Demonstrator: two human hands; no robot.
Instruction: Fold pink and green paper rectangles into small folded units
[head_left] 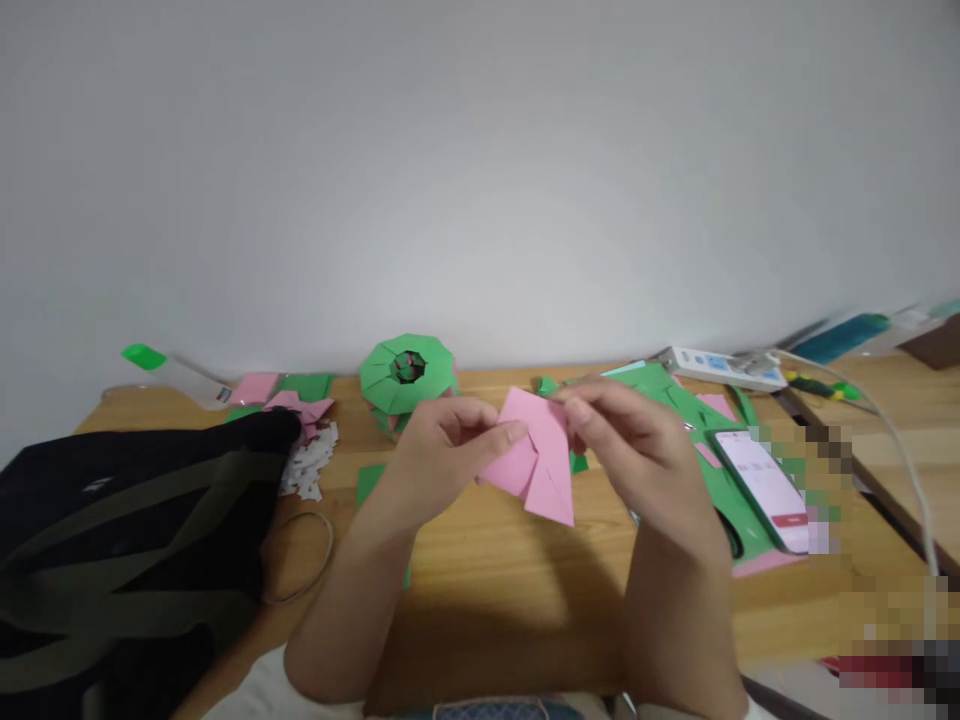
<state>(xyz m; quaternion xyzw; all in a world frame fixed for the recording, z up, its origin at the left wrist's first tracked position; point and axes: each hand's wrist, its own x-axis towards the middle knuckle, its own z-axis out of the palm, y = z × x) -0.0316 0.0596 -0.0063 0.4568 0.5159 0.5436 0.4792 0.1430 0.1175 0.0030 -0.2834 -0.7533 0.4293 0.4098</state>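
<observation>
A folded piece of pink paper (pixel 529 452) is held up above the table between my two hands. My left hand (pixel 454 445) pinches its left side, the thumb lying on the near face. At its upper right edge my right hand (pixel 626 430) grips it between thumb and fingers. Creased flaps hang down at the paper's lower end. Behind my left hand stands a round green and pink folded-paper model (pixel 409 375) with a hole in its top. Green paper pieces lie partly hidden behind my right hand.
A dark bag (pixel 135 560) covers the table's left side, next to white paper scraps (pixel 311 462) and a pink folded piece (pixel 300 408). On the right, a phone (pixel 761 488) rests on green sheets (pixel 664 385). A white power strip (pixel 724 368) with a cable lies by the wall.
</observation>
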